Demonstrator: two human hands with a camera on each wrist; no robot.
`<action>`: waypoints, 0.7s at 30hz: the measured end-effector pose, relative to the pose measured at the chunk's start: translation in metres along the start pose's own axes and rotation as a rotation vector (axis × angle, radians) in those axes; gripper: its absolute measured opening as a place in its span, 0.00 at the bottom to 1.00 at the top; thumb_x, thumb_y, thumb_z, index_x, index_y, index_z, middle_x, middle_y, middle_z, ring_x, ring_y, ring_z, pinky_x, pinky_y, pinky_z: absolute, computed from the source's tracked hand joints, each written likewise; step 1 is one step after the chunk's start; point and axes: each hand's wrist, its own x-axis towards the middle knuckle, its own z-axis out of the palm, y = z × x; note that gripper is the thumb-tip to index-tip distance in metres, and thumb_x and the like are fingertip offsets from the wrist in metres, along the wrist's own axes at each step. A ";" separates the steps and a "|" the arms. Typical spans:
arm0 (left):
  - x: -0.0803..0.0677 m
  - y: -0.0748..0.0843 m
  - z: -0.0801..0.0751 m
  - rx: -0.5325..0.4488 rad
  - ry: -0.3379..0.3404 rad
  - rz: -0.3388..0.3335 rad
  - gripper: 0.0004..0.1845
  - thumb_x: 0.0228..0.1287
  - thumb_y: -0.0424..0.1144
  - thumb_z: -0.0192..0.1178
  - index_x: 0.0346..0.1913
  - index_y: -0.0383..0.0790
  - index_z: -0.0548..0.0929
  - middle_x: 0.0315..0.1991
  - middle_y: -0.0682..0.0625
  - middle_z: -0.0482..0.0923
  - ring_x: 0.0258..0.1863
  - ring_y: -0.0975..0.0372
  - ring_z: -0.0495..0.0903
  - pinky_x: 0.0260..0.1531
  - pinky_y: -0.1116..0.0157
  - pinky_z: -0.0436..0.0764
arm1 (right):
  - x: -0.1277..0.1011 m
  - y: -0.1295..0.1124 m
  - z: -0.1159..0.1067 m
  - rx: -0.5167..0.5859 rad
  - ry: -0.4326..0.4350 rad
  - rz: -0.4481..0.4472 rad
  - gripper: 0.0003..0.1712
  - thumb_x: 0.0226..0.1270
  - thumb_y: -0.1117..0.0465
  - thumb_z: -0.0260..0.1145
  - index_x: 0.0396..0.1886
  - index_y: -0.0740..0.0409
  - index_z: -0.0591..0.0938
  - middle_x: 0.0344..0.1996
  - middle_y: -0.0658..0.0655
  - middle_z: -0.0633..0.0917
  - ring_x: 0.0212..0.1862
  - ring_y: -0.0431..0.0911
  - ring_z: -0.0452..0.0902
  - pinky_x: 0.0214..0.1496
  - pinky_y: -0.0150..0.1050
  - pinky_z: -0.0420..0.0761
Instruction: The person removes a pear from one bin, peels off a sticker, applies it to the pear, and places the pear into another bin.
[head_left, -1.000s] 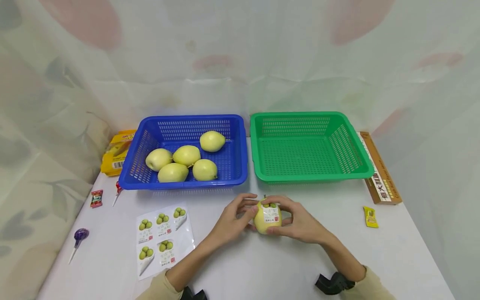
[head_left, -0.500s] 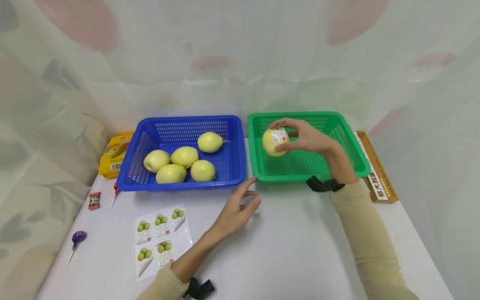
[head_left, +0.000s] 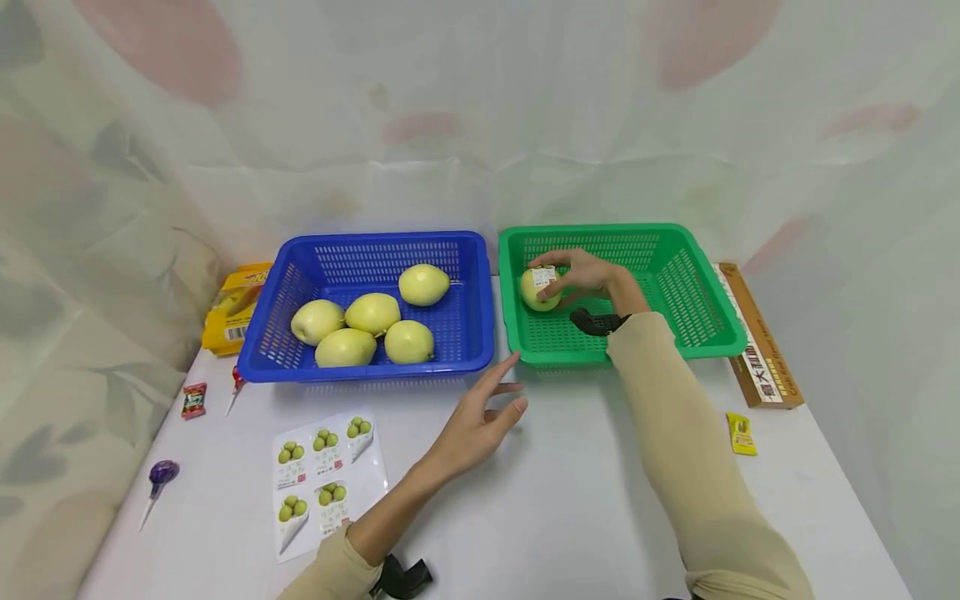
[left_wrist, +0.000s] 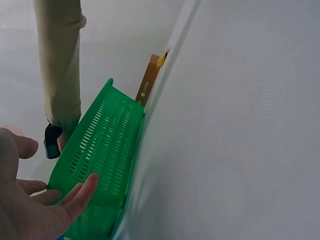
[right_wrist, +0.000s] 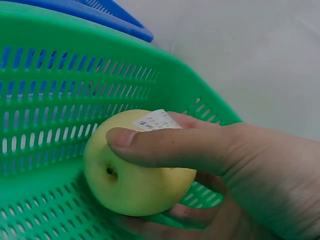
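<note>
A white tabletop (head_left: 570,508) is backed by pale cloth (head_left: 585,179), printed with faded pink and grey-green shapes. Inside the green basket (head_left: 630,358), near its left wall, a labelled pear (head_left: 529,293) is gripped by the right hand (head_left: 581,277) — whether the basket's floor is touched cannot be told. The left hand (head_left: 471,429) is held well apart, fingers loosely extended, before the gap between the baskets. Five pears (head_left: 372,313) are contained in the blue basket (head_left: 367,372). The tabletop's left side is occupied by a sticker sheet (head_left: 367,492), a purple lollipop (head_left: 162,472) and a yellow bag (head_left: 225,321); its right, by a brown box (head_left: 765,350).
</note>
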 end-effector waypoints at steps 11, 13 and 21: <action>0.001 0.001 0.000 -0.008 0.035 0.000 0.36 0.83 0.45 0.61 0.87 0.57 0.60 0.87 0.54 0.59 0.76 0.50 0.78 0.61 0.60 0.90 | 0.004 0.008 0.008 0.044 0.024 -0.002 0.44 0.74 0.65 0.74 0.85 0.46 0.67 0.86 0.61 0.59 0.79 0.60 0.65 0.78 0.67 0.77; 0.001 0.001 0.000 -0.021 0.035 -0.001 0.36 0.82 0.44 0.61 0.87 0.57 0.60 0.87 0.54 0.60 0.76 0.49 0.77 0.62 0.61 0.90 | 0.003 0.007 0.008 0.047 0.014 -0.006 0.44 0.74 0.66 0.73 0.85 0.47 0.67 0.88 0.60 0.56 0.82 0.60 0.61 0.79 0.67 0.75; 0.000 0.002 0.000 -0.067 0.027 0.009 0.37 0.82 0.42 0.62 0.87 0.52 0.60 0.87 0.49 0.59 0.76 0.46 0.77 0.61 0.60 0.90 | -0.004 -0.001 0.008 0.067 0.040 0.011 0.43 0.77 0.66 0.71 0.86 0.51 0.65 0.89 0.66 0.50 0.91 0.61 0.43 0.79 0.69 0.74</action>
